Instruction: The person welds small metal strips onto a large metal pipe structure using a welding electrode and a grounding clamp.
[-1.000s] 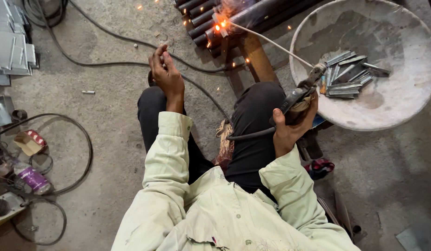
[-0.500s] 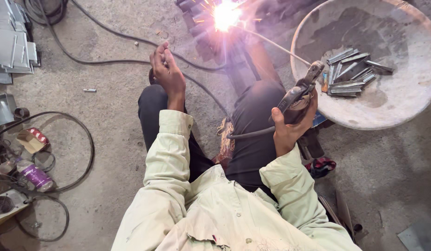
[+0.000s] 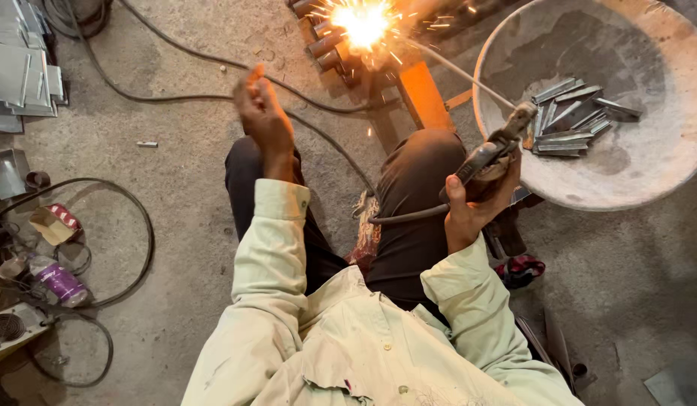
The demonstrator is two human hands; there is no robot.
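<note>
Steel pipes [image 3: 326,41] take the arc at the rod [image 3: 457,71] tip; we keep our right hand [image 3: 472,203] gripped tight around the electrode holder [image 3: 491,150], feeding steadily; our left hand [image 3: 262,116] hangs raised, seemingly loosely curled, holding nothing, shielding against sparks [image 3: 363,22].

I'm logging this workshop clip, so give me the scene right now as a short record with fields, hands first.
Left hand: left hand raised, empty, apart from the work
Right hand: right hand gripping the electrode holder
Rod: welding rod runs from the holder to the arc
Arc: bright sparks on the metal tubes
Pan: round metal pan holding cut metal strips
Floor: black cables, metal sheets
Posture: seated, dark trousers, pale shirt
</note>
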